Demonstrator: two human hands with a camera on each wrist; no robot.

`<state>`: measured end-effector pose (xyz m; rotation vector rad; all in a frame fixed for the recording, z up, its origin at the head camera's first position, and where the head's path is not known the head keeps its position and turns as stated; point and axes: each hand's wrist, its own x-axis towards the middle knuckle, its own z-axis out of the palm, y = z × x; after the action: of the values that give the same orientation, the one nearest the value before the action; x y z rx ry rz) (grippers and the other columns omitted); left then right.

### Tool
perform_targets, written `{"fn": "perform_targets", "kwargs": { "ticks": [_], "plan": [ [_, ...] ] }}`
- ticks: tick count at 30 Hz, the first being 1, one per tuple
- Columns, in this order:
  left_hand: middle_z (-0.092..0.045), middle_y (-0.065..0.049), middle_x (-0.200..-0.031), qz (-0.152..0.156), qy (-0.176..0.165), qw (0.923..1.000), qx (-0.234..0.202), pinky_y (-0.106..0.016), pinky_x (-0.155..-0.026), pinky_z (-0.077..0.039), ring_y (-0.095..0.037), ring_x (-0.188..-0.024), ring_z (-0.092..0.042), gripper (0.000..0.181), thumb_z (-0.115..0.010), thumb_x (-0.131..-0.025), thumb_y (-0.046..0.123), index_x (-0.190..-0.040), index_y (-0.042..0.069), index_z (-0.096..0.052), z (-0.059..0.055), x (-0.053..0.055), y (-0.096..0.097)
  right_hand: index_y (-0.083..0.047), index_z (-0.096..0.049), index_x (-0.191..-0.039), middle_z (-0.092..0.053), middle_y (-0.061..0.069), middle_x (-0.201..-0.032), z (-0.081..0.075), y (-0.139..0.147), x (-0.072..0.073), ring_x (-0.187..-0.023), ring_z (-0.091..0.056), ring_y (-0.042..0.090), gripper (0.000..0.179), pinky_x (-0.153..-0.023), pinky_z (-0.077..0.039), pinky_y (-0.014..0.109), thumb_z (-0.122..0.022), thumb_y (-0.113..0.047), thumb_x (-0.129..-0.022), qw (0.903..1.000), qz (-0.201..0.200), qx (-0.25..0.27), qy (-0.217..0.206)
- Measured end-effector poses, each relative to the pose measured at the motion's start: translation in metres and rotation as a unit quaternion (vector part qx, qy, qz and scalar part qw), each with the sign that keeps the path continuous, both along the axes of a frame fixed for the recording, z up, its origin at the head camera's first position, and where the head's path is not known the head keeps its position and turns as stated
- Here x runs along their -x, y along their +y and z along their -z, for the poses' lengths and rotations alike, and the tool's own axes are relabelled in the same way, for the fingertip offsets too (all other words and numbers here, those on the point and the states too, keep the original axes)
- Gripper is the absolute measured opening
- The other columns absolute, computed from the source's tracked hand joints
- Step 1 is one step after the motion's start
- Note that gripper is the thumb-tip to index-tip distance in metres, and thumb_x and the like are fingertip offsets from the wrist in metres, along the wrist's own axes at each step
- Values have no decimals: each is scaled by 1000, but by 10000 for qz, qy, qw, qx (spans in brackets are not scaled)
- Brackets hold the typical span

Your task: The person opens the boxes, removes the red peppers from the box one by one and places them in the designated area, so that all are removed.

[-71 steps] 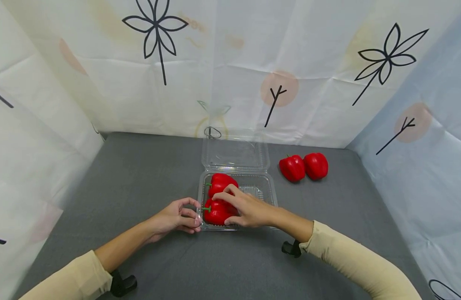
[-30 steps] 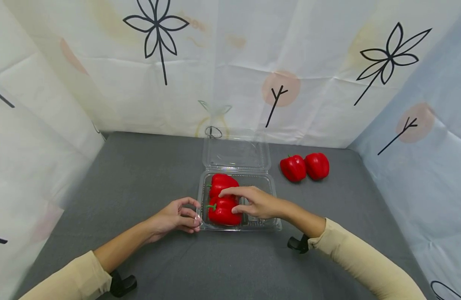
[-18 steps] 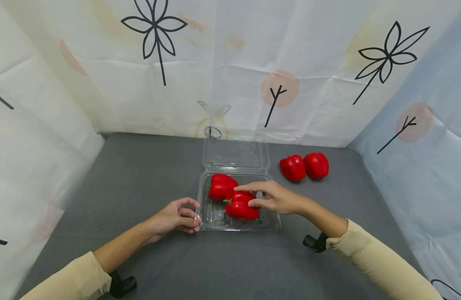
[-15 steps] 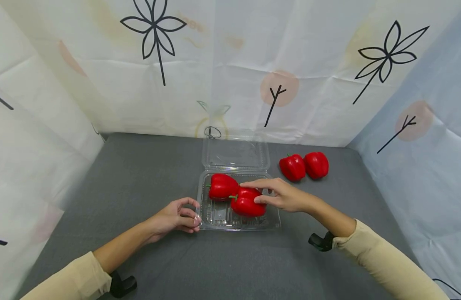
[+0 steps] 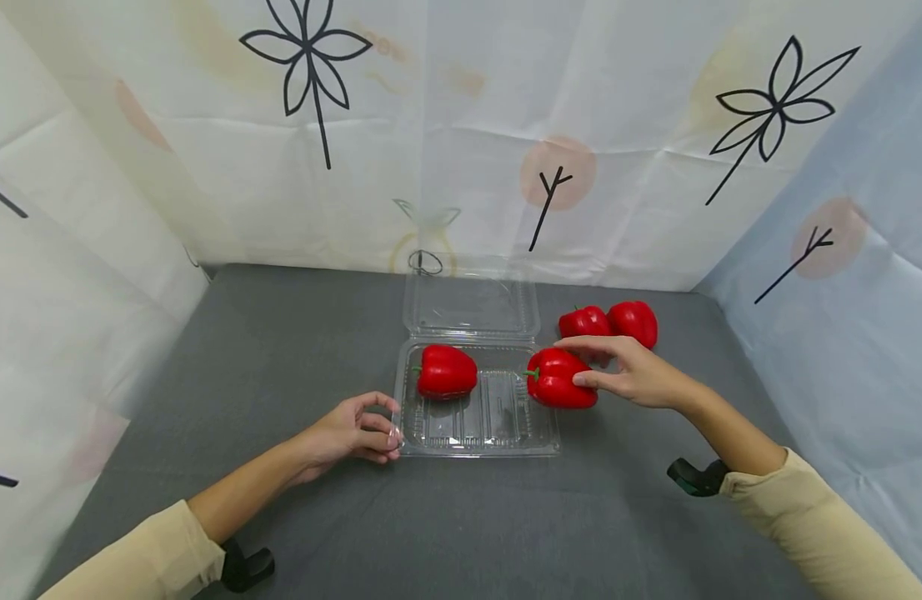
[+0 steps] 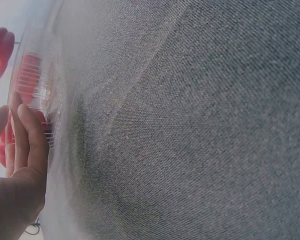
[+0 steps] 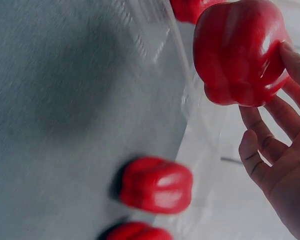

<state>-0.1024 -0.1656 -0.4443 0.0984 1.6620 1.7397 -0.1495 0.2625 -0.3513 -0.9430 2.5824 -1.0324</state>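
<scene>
My right hand [image 5: 633,372] grips a red bell pepper [image 5: 558,379] with a green stem, raised above the right edge of a clear plastic clamshell container [image 5: 498,446]. The right wrist view shows the thumb and fingers on either side of this pepper [image 7: 240,52]. Another red bell pepper [image 5: 447,372] lies inside the container at its back left. At the container's left wall is my left hand [image 5: 359,432], its fingertips and thumb pinching the rim. In the left wrist view the left hand's fingers [image 6: 35,140] lie against the clear plastic.
Two more red bell peppers [image 5: 632,322] sit side by side at the back right of the grey table [image 5: 296,333]. The container's lid [image 5: 472,300] stands raised behind its base. Patterned cloth [image 5: 461,133] closes off the back and sides.
My right hand has lifted a bell pepper from the container's front left and carried it right, past the other one. The left hand has stayed at the rim.
</scene>
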Motion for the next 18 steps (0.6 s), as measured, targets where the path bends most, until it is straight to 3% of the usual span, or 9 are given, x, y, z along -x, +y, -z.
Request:
{"fn": "perform_targets", "kwargs": {
  "ticks": [18],
  "plan": [
    [-72, -16, -99, -9, 20, 10000, -18, -34, -78, -59, -23, -83, -72, 55, -74, -89, 7, -131, -3, -39, -1, -1, 0, -1, -58, -135, -68, 11, -113, 18, 80, -4, -94, -56, 2, 47, -72, -52, 26, -70, -2, -90, 9956, 788, -187, 462]
  ]
}}
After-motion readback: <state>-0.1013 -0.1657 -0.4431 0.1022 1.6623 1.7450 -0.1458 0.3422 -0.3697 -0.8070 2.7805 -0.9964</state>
